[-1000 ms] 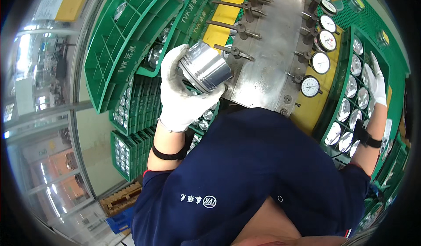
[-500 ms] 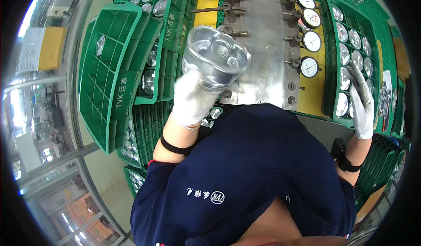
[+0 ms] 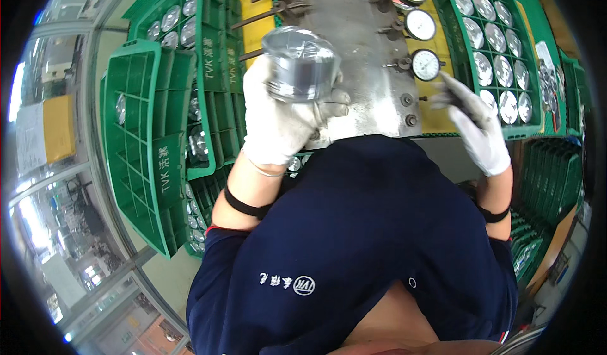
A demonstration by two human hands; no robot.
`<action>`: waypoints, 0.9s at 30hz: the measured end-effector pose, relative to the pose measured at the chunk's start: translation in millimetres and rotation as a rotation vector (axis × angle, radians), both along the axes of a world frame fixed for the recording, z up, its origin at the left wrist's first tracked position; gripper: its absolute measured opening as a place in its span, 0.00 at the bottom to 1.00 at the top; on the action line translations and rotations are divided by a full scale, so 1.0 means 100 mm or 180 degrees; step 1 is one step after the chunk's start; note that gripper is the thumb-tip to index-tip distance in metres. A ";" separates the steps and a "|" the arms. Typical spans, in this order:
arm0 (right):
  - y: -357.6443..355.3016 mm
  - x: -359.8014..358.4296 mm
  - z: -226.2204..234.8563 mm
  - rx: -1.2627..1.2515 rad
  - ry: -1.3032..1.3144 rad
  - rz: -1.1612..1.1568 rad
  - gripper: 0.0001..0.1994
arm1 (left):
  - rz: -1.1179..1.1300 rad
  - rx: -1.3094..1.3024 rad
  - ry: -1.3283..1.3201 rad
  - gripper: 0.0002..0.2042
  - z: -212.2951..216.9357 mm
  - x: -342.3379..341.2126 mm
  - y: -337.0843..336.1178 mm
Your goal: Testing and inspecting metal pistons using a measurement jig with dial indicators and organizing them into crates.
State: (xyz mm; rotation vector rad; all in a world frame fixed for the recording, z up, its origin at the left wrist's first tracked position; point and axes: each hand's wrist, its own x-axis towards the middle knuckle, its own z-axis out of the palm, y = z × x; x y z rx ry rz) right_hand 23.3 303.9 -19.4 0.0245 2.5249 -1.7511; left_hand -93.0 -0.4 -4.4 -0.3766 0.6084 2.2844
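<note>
My white-gloved left hand cups a silvery cylindrical metal piston above the left edge of the flat grey steel plate, fingers low around the body, presumably to support its weight; blur obscures exact contact. My white-gloved right hand, apparently empty, fingers loosely parted, hovers by the near-left corner of a green plastic gridded crate, whose cells probably keep silvery round pieces apart.

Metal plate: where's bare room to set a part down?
Bare: the middle of the metal plate, between rods and dials; a small patch of yellow board, between front bolts and right hand. Crowded: both plate edges; the right tray, holding rows of pistons. Left hand and held piston hide the plate's near left.
</note>
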 end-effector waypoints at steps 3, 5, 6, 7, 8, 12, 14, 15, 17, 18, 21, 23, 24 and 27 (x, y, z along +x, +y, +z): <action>-0.20 -0.09 -0.12 -0.0821 -0.0399 0.0409 0.23 | -0.0433 -0.3126 0.3714 0.33 -0.16 0.12 0.19; -0.28 -0.18 -0.13 -0.0258 -0.0528 0.0553 0.23 | -0.0691 -0.4697 0.5605 0.40 -0.12 0.10 0.32; -0.32 -0.21 -0.15 -0.0125 -0.0797 0.0545 0.24 | -0.0806 -0.5062 0.5916 0.41 -0.18 0.15 0.37; -0.35 -0.21 -0.20 -0.0120 -0.0799 0.0525 0.24 | -0.0811 -0.5022 0.6035 0.42 -0.31 0.13 0.39; -0.38 -0.20 -0.26 -0.0883 -0.1145 0.0434 0.26 | -0.0814 -0.5005 0.6045 0.42 -0.39 0.11 0.41; -0.49 -0.27 -0.30 -0.2137 -0.2032 0.0516 0.31 | -0.0336 -0.5190 0.6172 0.42 -0.53 0.08 0.47; -0.56 -0.28 -0.32 -0.2141 -0.2082 0.0569 0.35 | -0.0096 -0.5260 0.6226 0.41 -0.61 0.03 0.45; -0.59 -0.29 -0.34 -0.2108 -0.2005 0.0549 0.38 | -0.0199 -0.5152 0.6162 0.41 -0.59 0.02 0.45; -0.61 -0.28 -0.43 -0.2006 -0.1855 0.0510 0.42 | -0.0264 -0.4956 0.6056 0.41 -0.64 -0.04 0.45; -0.62 -0.28 -0.44 -0.2007 -0.1858 0.0519 0.42 | -0.0307 -0.4777 0.5937 0.41 -0.66 -0.06 0.45; -0.63 -0.27 -0.47 -0.2047 -0.1743 0.0546 0.42 | -0.0378 -0.4649 0.5680 0.42 -0.70 -0.09 0.44; -0.62 -0.28 -0.48 -0.1995 -0.1731 0.0546 0.42 | -0.0411 -0.4605 0.5693 0.41 -0.70 -0.12 0.43; -0.62 -0.28 -0.48 -0.1997 -0.1733 0.0538 0.42 | -0.0449 -0.4560 0.5711 0.40 -0.69 -0.13 0.43; -0.63 -0.29 -0.48 -0.2201 -0.1793 0.0504 0.42 | -0.0513 -0.4593 0.5691 0.41 -0.68 -0.14 0.42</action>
